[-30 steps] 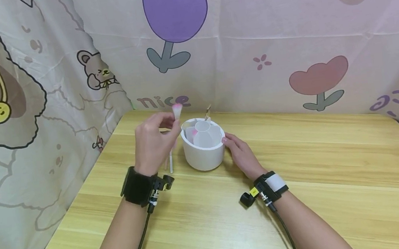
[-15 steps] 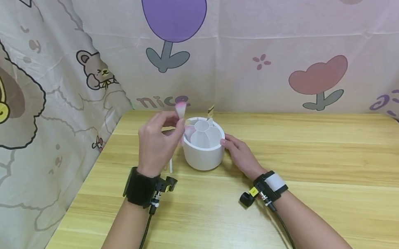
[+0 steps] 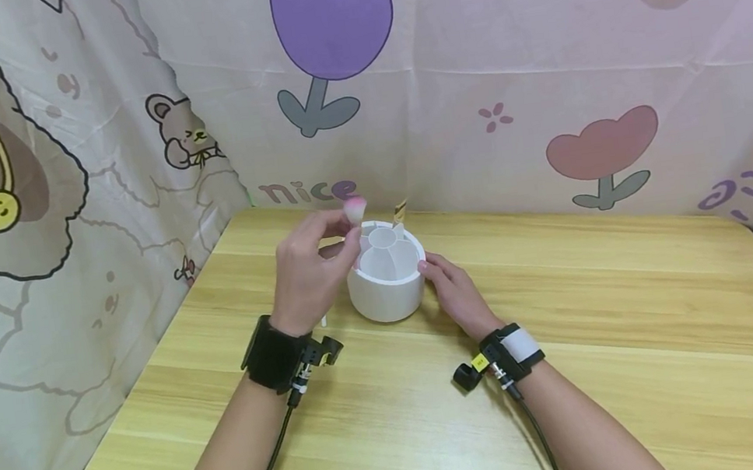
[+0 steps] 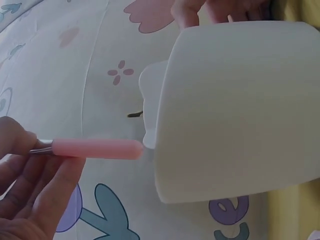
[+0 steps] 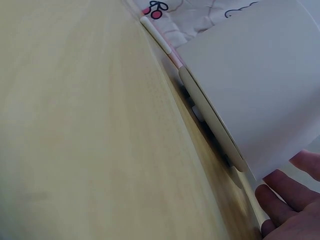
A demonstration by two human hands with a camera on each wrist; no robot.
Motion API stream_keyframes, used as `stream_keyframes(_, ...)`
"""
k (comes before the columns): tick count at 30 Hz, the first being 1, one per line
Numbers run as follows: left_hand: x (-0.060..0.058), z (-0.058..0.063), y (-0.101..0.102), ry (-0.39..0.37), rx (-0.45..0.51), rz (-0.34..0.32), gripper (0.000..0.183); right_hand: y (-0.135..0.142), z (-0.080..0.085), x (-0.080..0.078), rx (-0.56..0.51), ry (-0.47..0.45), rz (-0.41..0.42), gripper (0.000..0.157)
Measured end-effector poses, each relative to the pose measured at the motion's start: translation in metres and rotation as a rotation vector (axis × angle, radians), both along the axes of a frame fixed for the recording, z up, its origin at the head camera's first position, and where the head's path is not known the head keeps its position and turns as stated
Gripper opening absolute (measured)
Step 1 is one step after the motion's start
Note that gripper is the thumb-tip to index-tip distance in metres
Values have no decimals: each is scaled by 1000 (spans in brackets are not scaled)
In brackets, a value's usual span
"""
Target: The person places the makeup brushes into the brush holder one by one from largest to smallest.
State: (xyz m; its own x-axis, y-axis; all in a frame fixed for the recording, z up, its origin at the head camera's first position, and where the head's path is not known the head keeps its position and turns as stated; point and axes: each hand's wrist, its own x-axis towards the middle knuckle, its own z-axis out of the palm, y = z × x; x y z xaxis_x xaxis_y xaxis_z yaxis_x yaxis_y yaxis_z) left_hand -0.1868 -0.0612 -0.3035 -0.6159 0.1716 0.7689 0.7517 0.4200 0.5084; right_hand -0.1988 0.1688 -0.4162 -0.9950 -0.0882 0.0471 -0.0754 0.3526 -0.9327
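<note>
Nearest you, a black strap with a small camera wraps your left wrist, and a matching band wraps your right. Your hands are apart, one on each side of the white pot. Your left hand pinches the brush by its metal collar, with the pink-tipped bristles up and the pink handle pointing down at the left part of the pot's mouth. The left wrist view puts the handle's end right by the rim and the inner dividers, which rise past that rim; you cannot tell whether it touches them. Your right hand holds the pot's right side, thumb at the rim and fingers against the outer wall.

Left of the pot, a thin white stick lies on the table, mostly hidden by your left hand. At the pot's far rim, a gold-and-dark piece sticks up, on the opposite side from you.

The wooden table runs well out to the right of your right hand; its left edge slants much closer to your left arm. Its far edge lies a little behind the pot, against the printed cloth.
</note>
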Motion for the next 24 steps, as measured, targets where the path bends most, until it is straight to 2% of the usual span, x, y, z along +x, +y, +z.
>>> stream_keyframes(3, 0, -1, 3, -8, 23, -28, 14, 1, 0, 1, -2, -1, 2, 61)
stream_keyframes(9, 1, -6, 10, -76, 103, -91, 16, 1, 0, 0, 0, 4, 4, 60)
stream_keyframes(13, 1, -11, 14, -73, 110, -123, 14, 1, -1, -1, 3, 14, -1, 60)
stream_keyframes(17, 0, -14, 17, -67, 89, -129, 15, 1, -3, -2, 0, 16, 0, 60)
stream_keyframes(24, -2, -19, 20, -90, 33, -101, 15, 1, -3, -1, -2, 21, 2, 60)
